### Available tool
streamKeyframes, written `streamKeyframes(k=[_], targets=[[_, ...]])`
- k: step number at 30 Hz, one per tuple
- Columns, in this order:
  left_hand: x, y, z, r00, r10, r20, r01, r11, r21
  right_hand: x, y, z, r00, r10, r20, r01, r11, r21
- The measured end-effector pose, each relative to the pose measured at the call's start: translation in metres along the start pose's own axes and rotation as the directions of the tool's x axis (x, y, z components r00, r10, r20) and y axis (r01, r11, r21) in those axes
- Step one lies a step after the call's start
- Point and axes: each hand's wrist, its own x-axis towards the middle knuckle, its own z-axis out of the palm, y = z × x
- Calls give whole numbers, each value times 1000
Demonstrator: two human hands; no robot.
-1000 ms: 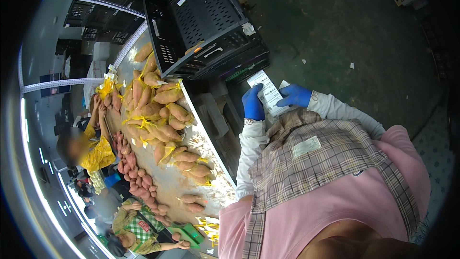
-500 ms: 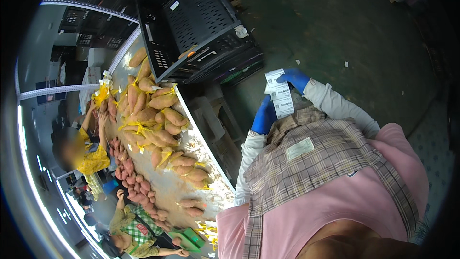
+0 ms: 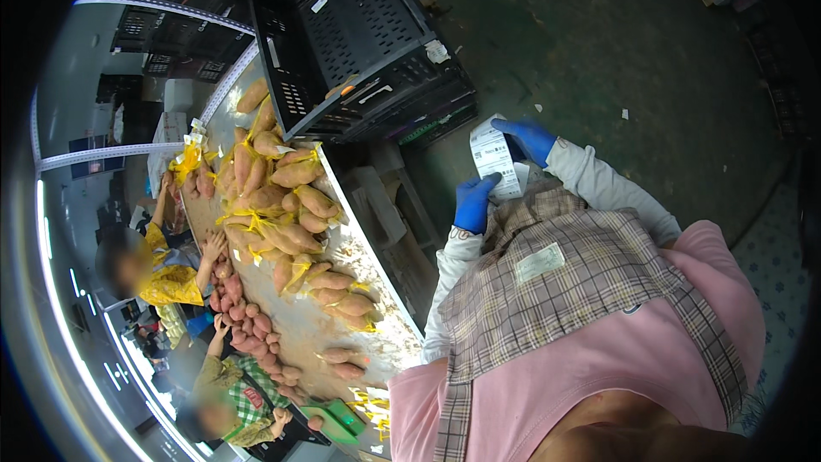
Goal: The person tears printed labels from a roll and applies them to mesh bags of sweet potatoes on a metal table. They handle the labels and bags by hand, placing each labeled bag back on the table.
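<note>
A strip of white printed labels (image 3: 489,154) hangs between my hands, in front of my plaid apron (image 3: 573,274). My left hand (image 3: 472,205), in a blue glove, pinches the strip's lower part with the thumb across it. My right hand (image 3: 530,141), also blue-gloved, grips the upper end, which curls over. Left of my arms, sweet potatoes in yellow net bags (image 3: 274,197) lie heaped on a table (image 3: 299,325). A smaller pair of bagged sweet potatoes (image 3: 344,361) lies nearer me.
Black plastic crates (image 3: 368,43) stand stacked at the table's far end. Two co-workers, one in a yellow top (image 3: 171,278), handle loose reddish sweet potatoes (image 3: 248,325) across the table. A green scale (image 3: 342,421) sits at the near end. Boxes are under the table.
My left hand has shifted onto the front of the label strip, and the strip's top now curls in my right hand. A co-worker's hands have moved from a net bag to the loose pile.
</note>
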Motion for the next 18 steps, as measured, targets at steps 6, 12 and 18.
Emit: streamKeyframes(k=[6,12,18], targets=[[19,18,-27,972,118,-202,-151,976,-156,-36,8,13,908,373,192,-336,920,-202],[28,21,-36,960,166,-223,-211,958,-193,-40,14,19,943,319,95,-209,791,-575],[34,16,-38,976,145,-165,-179,960,-214,-29,41,11,976,205,67,-128,801,-584]])
